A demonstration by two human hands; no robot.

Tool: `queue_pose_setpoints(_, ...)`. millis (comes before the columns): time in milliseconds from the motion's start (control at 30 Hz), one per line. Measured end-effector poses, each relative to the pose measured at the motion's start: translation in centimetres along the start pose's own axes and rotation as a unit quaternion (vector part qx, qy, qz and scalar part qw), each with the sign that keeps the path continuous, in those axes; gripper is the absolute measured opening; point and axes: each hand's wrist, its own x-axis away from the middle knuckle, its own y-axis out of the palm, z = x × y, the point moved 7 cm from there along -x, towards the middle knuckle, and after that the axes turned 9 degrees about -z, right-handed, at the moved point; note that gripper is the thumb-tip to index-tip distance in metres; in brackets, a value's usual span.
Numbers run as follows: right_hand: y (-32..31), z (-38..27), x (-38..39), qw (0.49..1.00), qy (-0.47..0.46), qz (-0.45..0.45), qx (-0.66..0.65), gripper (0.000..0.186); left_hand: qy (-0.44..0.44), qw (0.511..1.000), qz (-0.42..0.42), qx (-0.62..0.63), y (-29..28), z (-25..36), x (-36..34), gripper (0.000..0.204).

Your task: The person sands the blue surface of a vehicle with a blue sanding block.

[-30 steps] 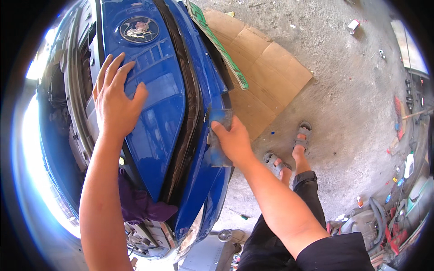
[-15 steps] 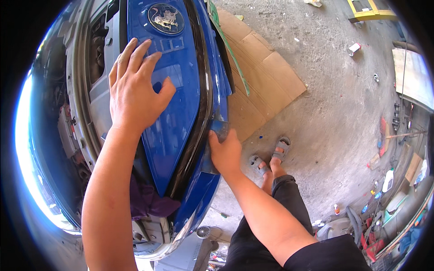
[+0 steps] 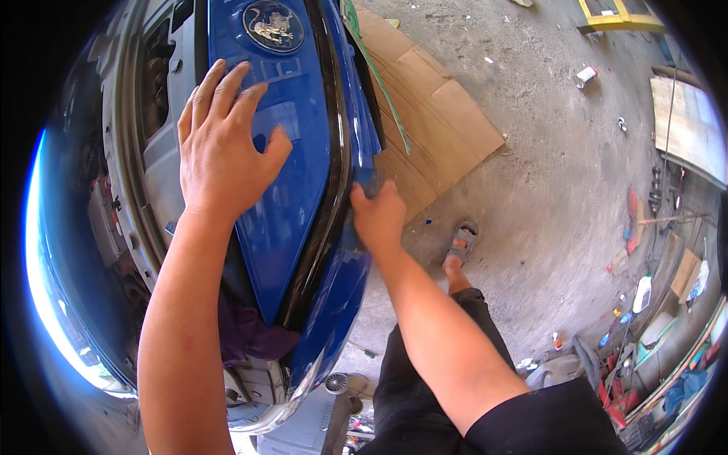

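Note:
My left hand [image 3: 224,152] lies on the blue vehicle panel [image 3: 280,220], fingers spread, just below a round animal emblem [image 3: 273,27]. My right hand [image 3: 377,216] grips a thin blue-grey rectangular pad [image 3: 367,179] against the blue edge strip [image 3: 341,299], just right of a glossy black trim band [image 3: 305,275]. The pad is blurred and largely covered by my hand. A purple cloth [image 3: 254,334] is tucked at the lower end of the panel, partly behind my left forearm.
A cardboard sheet [image 3: 447,129] lies on the concrete floor [image 3: 561,197] beside the vehicle, near a green strip [image 3: 387,106]. A yellow metal frame [image 3: 620,21] is at the top right; hoses, boards and clutter [image 3: 667,341] line the right side.
My right hand with the pad has moved forward along the edge since half a second ago. My left hand stays on the panel. One of my feet has dropped out of sight.

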Motion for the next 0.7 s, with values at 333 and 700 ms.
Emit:
queue_pose_setpoints(333, -0.1, 0.2, 0.9, 0.999, 0.047, -0.009, 0.016, 0.038, 0.002, 0.999, -0.019, -0.028, 0.2, 0.0, -0.1, 0.053)
queue_pose_setpoints(700, 0.0, 0.4, 1.7, 1.0, 0.011, -0.018, -0.014, 0.033, 0.01, 0.999, 0.002, -0.035, 0.3, 0.2, 0.1, 0.052)
